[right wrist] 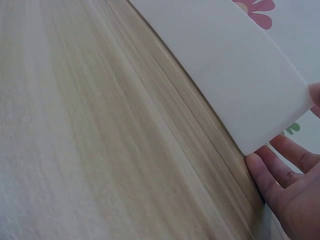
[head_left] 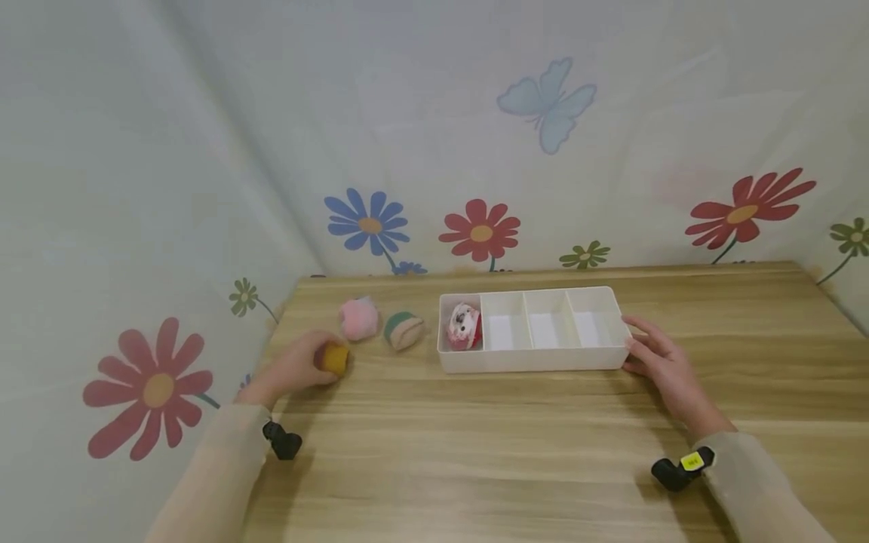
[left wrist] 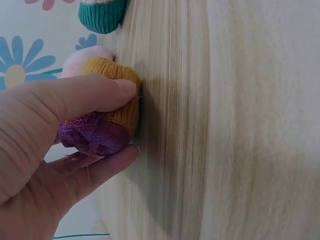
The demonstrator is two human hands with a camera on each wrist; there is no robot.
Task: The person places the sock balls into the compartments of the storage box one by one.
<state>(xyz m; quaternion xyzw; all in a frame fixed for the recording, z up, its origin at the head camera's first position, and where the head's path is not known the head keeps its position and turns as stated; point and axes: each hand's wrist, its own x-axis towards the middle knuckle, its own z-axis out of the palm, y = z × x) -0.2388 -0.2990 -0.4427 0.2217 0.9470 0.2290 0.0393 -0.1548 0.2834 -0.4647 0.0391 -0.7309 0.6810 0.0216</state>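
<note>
In the head view my left hand holds a rolled-up sock at the table's left side. The left wrist view shows this sock as ribbed mustard yellow and purple, pinched between thumb and fingers. Behind it sit a pink rolled sock and a green and beige rolled sock. A long white divided box stands to the right, with a white and red rolled sock in its leftmost compartment. My right hand touches the box's right end with its fingertips, near the corner.
The box's other compartments, separated by thin dividers, show bare floors. All of it stands on a wood-grain table. A pale flowered cloth hangs behind the table and along its left side.
</note>
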